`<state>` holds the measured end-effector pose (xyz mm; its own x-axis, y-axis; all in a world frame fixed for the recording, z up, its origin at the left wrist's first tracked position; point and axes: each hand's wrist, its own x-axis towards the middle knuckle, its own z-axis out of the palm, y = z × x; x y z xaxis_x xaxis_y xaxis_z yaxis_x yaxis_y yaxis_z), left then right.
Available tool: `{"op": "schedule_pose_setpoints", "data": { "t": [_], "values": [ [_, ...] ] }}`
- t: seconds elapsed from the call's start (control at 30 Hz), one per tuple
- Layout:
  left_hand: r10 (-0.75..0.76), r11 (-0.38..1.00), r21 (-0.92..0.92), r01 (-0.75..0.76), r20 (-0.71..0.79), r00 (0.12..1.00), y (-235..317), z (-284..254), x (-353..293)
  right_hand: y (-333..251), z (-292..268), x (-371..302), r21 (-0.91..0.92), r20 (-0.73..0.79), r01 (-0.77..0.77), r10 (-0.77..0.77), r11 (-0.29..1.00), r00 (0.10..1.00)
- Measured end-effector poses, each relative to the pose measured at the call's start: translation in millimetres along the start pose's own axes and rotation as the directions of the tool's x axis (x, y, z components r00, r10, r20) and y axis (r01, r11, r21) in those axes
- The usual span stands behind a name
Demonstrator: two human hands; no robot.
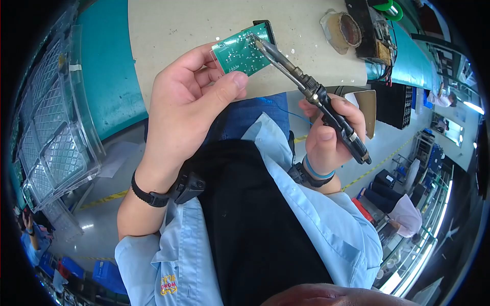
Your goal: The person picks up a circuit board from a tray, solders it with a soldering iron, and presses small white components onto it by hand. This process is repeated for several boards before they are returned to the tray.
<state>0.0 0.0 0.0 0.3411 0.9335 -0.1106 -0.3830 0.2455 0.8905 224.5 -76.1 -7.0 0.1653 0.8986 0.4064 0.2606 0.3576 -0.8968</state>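
Note:
Between its thumb and fingers, my left hand [189,92] pinches a green circuit board [237,56] by its left edge. The board is tilted, with many small solder joints on the face toward me. A black part [264,24] shows behind the board's far right edge. My right hand [334,127] is wrapped around the black handle of a soldering iron [311,86] that has a thin metal tube along its shaft. The iron's tip is at the upper right part of the board; whether it touches a joint I cannot tell.
A beige mat [168,30] covers the teal bench [109,76]. At the back right stand a round brown-stained container [349,30], a dark holder with a sponge [382,52] and a green spool [393,10]. Clear plastic trays [56,137] are stacked at left. Other people [406,214] are farther off.

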Motion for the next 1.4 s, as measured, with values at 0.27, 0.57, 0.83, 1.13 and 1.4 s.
{"op": "schedule_pose_setpoints", "data": {
  "t": [0.27,0.57,0.83,1.13,1.4],
  "values": [
    [-0.005,0.999,-0.033,0.004,-0.010,1.000,3.0,8.3,7.4,5.3,-13.4,12.0,0.363,-0.085,-0.025,0.059,0.931,0.995],
    [-0.083,0.996,-0.023,0.082,-0.084,0.993,19.0,23.8,13.5,13.1,-35.8,31.3,0.567,-0.114,-0.064,0.155,0.821,0.981],
    [-0.216,0.965,-0.171,0.200,-0.083,0.973,31.7,29.1,31.6,61.8,-60.6,50.8,-0.016,-0.446,-0.006,-0.002,1.000,0.895],
    [-0.128,0.991,-0.004,0.131,-0.228,0.965,62.5,47.6,70.3,71.4,-76.6,81.7,0.097,-0.482,0.031,0.019,0.995,0.876],
    [0.086,0.960,-0.189,-0.206,-0.503,0.860,137.3,-27.1,142.6,36.4,-72.6,92.8,0.207,-0.462,0.017,0.083,0.978,0.883]
  ]
}}
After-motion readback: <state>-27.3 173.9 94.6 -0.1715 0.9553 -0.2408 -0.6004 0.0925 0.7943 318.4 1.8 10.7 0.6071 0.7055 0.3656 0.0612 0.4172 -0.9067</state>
